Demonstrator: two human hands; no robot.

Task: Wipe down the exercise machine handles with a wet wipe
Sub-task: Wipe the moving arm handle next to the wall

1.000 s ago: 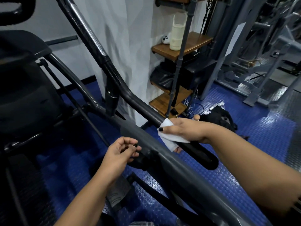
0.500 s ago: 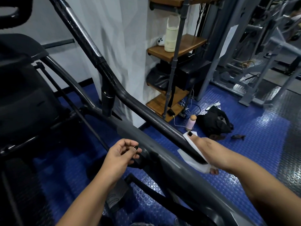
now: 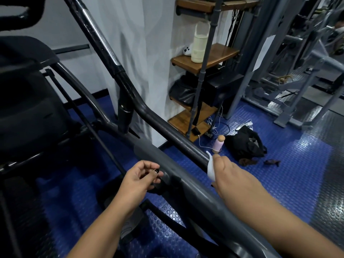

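The exercise machine's dark handle bar (image 3: 167, 131) slopes down from the upper left to the centre. My right hand (image 3: 230, 175) grips its lower end, with the white wet wipe (image 3: 210, 168) wrapped between palm and bar. The tip of the handle is hidden under that hand. My left hand (image 3: 137, 181) hovers with loosely curled fingers beside the machine's thick grey frame tube (image 3: 195, 187) and holds nothing that I can see.
The machine's black seat (image 3: 28, 101) fills the left. A wooden shelf (image 3: 214, 58) with a cream bottle (image 3: 200, 47) stands behind the bar. On the blue studded floor lie a black bag (image 3: 243, 144) and a pink bottle (image 3: 218, 145). Grey gym machines (image 3: 297, 81) stand at right.
My right hand slid the wipe down the handle bar to its lower end, which is now covered. My left hand stayed almost where it was.
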